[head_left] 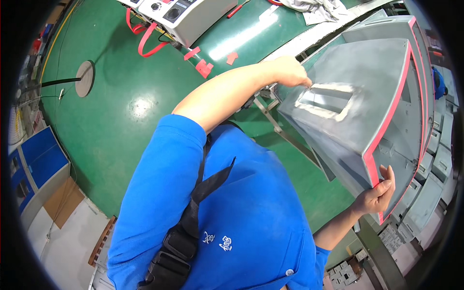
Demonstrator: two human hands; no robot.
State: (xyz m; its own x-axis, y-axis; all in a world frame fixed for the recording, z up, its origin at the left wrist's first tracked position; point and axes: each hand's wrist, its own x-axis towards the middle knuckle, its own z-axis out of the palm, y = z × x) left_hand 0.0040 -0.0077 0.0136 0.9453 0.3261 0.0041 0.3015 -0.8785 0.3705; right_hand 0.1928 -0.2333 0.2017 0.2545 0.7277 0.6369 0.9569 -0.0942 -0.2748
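A large grey housing (367, 60) with red tape along its edges stands tilted at the right. Its near face has a rectangular opening (328, 100) bordered by a rough cream-white band. My left hand (291, 72) is closed, its fingertips at the upper left corner of that band. Whatever those fingers may hold is too small or hidden to make out. Lower right, my right hand (378, 194) grips the housing's red-taped edge (372, 171), thumb and fingers on either side of it.
Behind my left arm, a white machine (198, 21) with knobs and red straps stands on a green surface. A red-handled tool (235, 10) and grey cloth (316, 10) lie beyond. A round-based stand (85, 79) is far left. More grey panels (425, 188) crowd the right.
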